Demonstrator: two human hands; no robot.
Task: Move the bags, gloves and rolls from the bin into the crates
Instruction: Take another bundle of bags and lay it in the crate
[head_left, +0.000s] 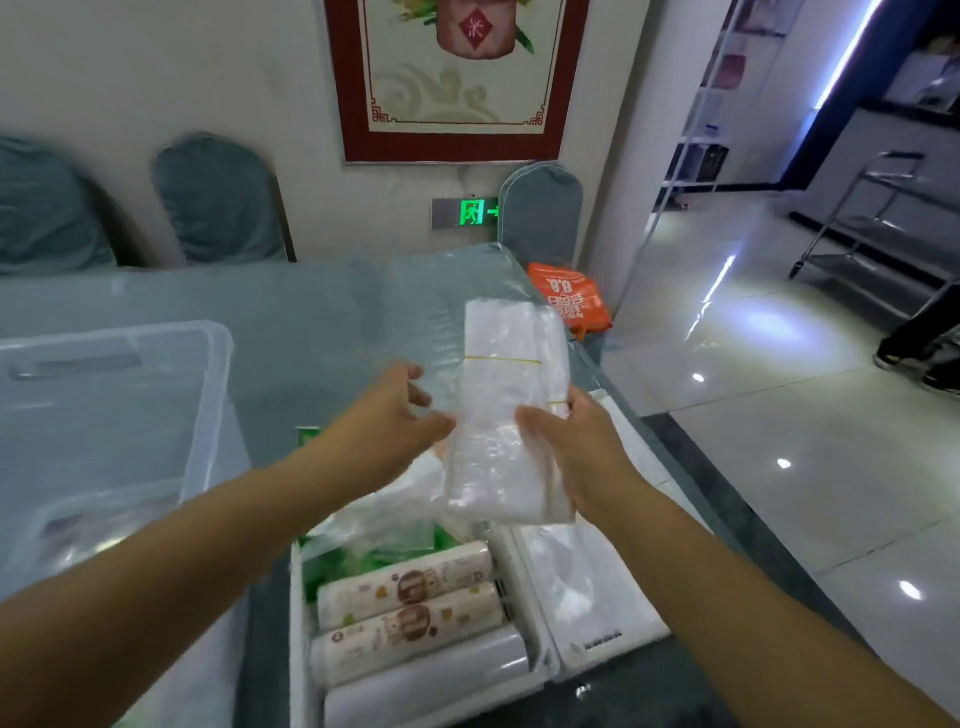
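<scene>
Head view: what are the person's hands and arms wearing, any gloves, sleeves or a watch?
Nothing. The left hand and right hand are bare, with no gloves, rings or markings to be seen. Both forearms are uncovered up to the frame edge: no sleeves, watch or wristband in view.

You hold a bundle of thin clear plastic bags (506, 410), glossy and crinkled. At lower centre, the rolls (410, 608) wear smooth printed wrap inside a white matt bin (545, 660). The crate (119, 395) at left is translucent plastic; the floor (779, 415) at right is glossy tile.
</scene>
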